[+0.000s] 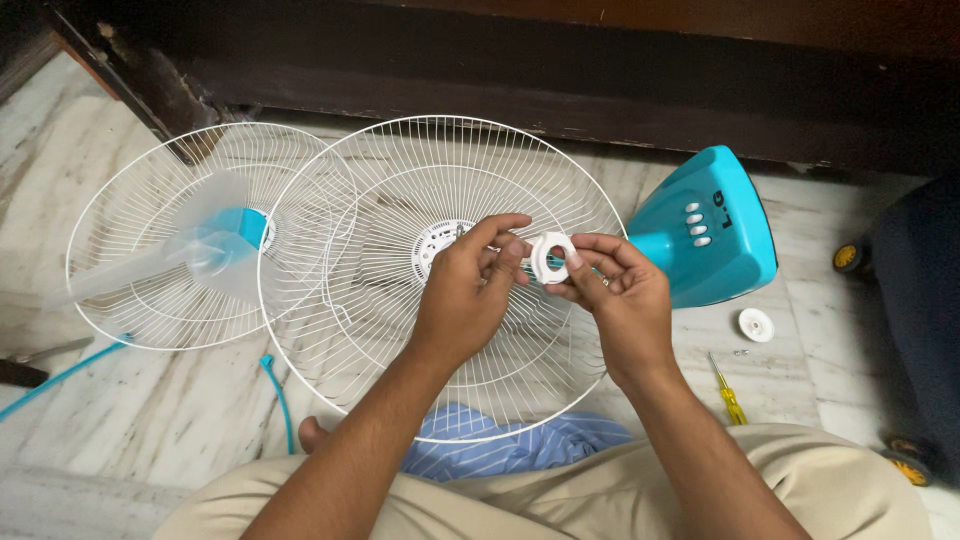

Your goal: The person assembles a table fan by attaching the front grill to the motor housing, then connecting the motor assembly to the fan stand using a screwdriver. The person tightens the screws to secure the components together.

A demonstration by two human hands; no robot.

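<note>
Head view — hands [540, 275] on white ring nut [551, 256]

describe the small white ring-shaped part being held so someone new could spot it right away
Start at the large white wire fan guard lying on the marble floor. Over its centre, the left hand and right hand meet, pinching a white plastic ring nut between them. Unlike the flat white cap on the floor, it has a lobed rim and is held up.

1 yellow screwdriver [729, 394]; 1 white round cap [756, 324]; 1 teal fan base [705, 228]; 1 teal cord [280, 395]; marble floor [150, 410].
</note>
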